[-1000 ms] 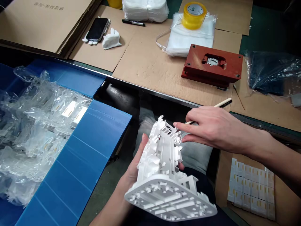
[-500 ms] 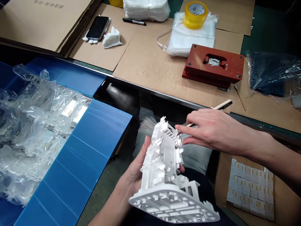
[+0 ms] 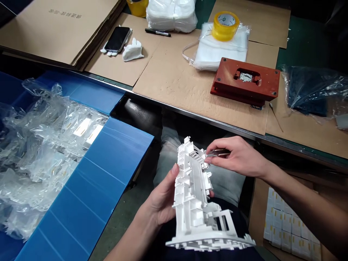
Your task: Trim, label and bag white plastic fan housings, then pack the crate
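A white molded plastic frame point(image 3: 194, 188), full of ribs, clips and slots, is tilted above my lap with its flat end plate toward me. My left hand point(image 3: 165, 197) grips it from the left side, thumb on the near edge and fingers wrapped underneath. At the frame's upper right edge, my right hand point(image 3: 233, 156) pinches a slim metal tool point(image 3: 219, 153). The tool's tip is against or very close to the small clips there. Its exact kind is hard to tell, as my fingers cover most of it.
Ahead on the cardboard-covered bench lie a red fixture block point(image 3: 246, 81), yellow tape point(image 3: 225, 25), a phone point(image 3: 117, 39), a pen point(image 3: 157, 32) and a cotton swab point(image 3: 276, 117). Bagged white parts point(image 3: 54, 145) fill a blue bin point(image 3: 89, 181) at left. Small white parts point(image 3: 288, 224) sit lower right.
The white frame has tipped, so its end plate now shows edge-on. My right hand has moved down slightly and turned, and the tool's back end no longer sticks out behind it.
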{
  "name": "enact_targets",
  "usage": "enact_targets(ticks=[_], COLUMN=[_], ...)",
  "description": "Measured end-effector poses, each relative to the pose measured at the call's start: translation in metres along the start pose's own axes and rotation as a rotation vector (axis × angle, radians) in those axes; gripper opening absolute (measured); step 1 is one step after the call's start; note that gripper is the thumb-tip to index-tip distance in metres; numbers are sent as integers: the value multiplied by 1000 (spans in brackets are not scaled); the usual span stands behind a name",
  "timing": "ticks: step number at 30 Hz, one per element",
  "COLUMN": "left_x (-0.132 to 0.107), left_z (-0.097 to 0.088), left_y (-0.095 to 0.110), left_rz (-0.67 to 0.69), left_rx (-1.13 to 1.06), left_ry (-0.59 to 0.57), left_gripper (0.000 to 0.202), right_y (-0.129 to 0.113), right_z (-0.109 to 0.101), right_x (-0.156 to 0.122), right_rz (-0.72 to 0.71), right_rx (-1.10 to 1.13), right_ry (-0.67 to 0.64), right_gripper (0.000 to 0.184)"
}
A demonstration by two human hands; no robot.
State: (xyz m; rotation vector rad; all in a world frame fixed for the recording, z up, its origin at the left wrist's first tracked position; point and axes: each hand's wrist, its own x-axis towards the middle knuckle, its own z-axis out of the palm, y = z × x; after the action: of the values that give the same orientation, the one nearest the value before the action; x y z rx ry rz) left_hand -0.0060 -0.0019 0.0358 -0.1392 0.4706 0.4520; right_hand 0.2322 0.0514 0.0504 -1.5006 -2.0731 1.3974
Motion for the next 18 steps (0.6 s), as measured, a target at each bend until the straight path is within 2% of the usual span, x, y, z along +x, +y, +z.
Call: enact_targets(ticks=[4,8,13,18], left_x=[5,10,19,31], left_z=[-1,-5,-15,-17], left_y=[-6,-8,0,6], left_rz=[39,86,87,50], left_rx=[39,33,-3,-50], left_ry=[120,186,78,-54], left_gripper=[68,61,70,77], right_y=[1,5,31,96], right_z=[14,12,0,13], right_x=[4,2,-26,-88], right_rz=[39,45,302,535], right_rx=[-56,-39,72,276], right_ry=[-12,41,368,796], right_gripper=[14,15,26,42])
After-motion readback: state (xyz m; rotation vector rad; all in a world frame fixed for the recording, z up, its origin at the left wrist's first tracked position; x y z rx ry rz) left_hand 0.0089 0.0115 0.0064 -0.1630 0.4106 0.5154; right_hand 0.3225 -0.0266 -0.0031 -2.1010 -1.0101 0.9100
